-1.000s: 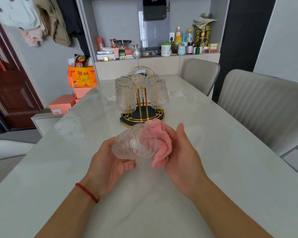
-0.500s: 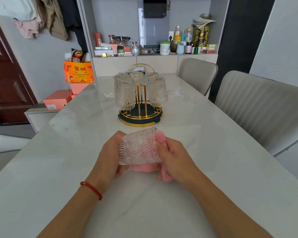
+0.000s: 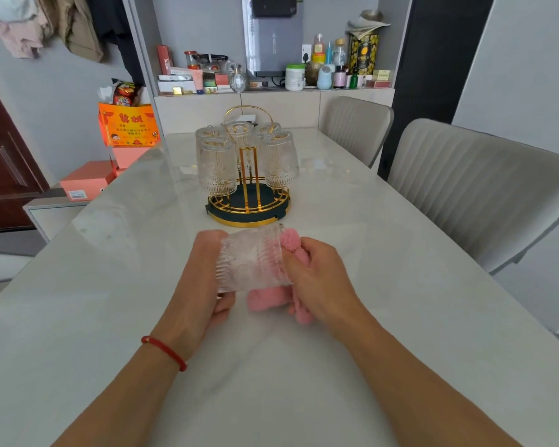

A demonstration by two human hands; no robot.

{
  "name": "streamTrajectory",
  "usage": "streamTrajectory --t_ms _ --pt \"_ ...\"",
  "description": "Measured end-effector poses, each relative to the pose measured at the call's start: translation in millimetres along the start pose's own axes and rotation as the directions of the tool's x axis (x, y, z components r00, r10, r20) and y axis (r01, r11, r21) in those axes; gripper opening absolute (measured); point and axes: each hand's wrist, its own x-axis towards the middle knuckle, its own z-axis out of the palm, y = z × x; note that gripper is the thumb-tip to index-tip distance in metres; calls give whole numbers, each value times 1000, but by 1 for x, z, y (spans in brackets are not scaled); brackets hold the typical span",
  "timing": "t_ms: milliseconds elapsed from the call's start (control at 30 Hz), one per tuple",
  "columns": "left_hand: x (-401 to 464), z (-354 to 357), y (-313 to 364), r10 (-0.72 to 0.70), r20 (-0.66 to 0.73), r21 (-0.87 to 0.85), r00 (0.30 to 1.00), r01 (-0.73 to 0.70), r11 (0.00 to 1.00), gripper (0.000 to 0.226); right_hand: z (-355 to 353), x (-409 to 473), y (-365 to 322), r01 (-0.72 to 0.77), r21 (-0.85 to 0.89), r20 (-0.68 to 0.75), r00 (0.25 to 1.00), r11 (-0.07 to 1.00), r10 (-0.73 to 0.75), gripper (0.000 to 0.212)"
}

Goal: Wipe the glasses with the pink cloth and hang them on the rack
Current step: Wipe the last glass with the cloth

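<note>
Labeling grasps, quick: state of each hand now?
Left hand: closed on the glass.
Right hand: closed on the pink cloth, against the glass.

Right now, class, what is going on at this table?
A person is wiping a clear ribbed drinking glass. The left hand holds it on its side above the pale marble table, while the right hand presses a fluffy pink cloth at its open end. Behind stands a gold wire rack on a dark round base with several matching glasses already hung upside down. This one is not yet hung.
</note>
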Motion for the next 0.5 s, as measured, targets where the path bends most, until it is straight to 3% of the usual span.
streamTrajectory --t_ms 100,200,300,400,500 --pt "2 -3 3 -24 -36 -6 999 23 1000 31 -4 -1 2 58 -31 119 991 998 -54 9" --pt "3 -13 3 -209 57 97 976 203 974 50 -11 2 6 190 -180 85 981 965 -177 17" --pt "3 -21 1 -281 166 169 945 254 952 60 -12 1 3 251 -227 68 968 941 -241 21" --pt "3 -17 -1 -251 172 27 953 250 968 63 -6 2 0 176 -156 -52 981 972 -186 16" --pt "4 -5 -4 -126 17 -91 992 127 988 54 -2 2 2 98 -91 -101 989 991 -107 21"
